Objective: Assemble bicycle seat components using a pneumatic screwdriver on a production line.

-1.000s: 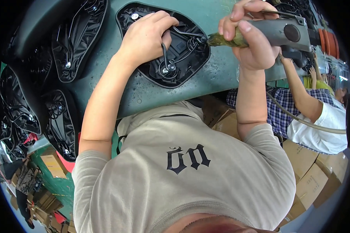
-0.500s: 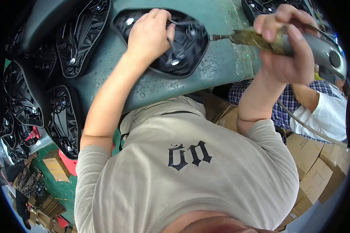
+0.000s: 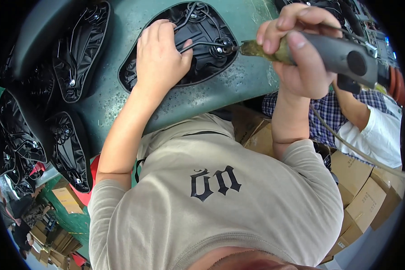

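Observation:
An upturned black bicycle saddle (image 3: pixel 202 67) lies on the green worktable, its metal rails and coil springs showing. My left hand (image 3: pixel 162 58) rests across its left side, thumb and fingers closed around the rail; the fingertips are partly hidden. In my right hand (image 3: pixel 301 54) is a grey power screwdriver (image 3: pixel 342 56) with yellowish wrapping around its nose. Its tip meets the saddle's right side, by the bolt and spring at the rail's end.
Several more upturned saddles (image 3: pixel 69 144) crowd the table's left side, and others (image 3: pixel 333 11) lie at the far right. A cable (image 3: pixel 346 143) runs on the right. Beside the table sits another person in a checked garment (image 3: pixel 319 117). Cardboard boxes (image 3: pixel 364 202) stand at lower right.
The saddle has turned under my left hand, which has shifted slightly left and nearer. My right hand has brought the screwdriver leftward, so its tip now reaches the saddle's bolt.

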`<action>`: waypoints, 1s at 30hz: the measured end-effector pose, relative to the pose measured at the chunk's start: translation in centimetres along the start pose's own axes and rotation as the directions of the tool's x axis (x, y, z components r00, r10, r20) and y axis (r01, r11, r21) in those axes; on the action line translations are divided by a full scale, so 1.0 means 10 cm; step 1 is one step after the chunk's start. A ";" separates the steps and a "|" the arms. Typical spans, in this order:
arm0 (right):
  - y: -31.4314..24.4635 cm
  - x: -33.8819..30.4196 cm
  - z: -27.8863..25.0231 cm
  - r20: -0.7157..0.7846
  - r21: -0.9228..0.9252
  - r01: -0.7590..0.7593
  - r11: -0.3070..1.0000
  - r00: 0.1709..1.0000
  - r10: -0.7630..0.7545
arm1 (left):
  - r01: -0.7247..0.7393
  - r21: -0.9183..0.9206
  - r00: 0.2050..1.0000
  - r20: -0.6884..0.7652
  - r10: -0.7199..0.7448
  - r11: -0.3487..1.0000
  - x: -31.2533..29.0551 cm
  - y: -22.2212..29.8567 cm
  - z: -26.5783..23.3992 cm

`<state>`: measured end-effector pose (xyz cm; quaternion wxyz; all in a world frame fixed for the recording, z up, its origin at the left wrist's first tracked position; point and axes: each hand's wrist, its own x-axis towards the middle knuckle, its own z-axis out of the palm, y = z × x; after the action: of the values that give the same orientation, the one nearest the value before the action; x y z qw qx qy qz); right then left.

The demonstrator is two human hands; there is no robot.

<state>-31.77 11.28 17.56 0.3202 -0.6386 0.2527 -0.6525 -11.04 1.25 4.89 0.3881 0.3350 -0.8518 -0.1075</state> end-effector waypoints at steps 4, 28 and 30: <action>0.22 -0.09 0.05 -0.037 -0.036 -0.038 0.999 0.999 0.037 | 0.011 0.018 1.000 0.007 -0.011 1.000 -0.01 0.02 0.00; -0.23 -0.16 -0.08 -0.353 -0.133 -0.037 0.990 0.936 -0.012 | 0.068 -0.121 0.995 0.086 -0.058 0.990 0.00 -0.03 -0.39; 0.06 -0.40 -0.25 -0.389 -0.198 -0.118 0.973 0.921 0.032 | 0.074 0.054 0.991 0.107 -0.080 0.996 -0.11 -0.08 -0.53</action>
<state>-34.28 13.68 14.26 0.2178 -0.5197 0.4048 -0.7202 -6.29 1.80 7.44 0.3282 0.3709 -0.8606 -0.1191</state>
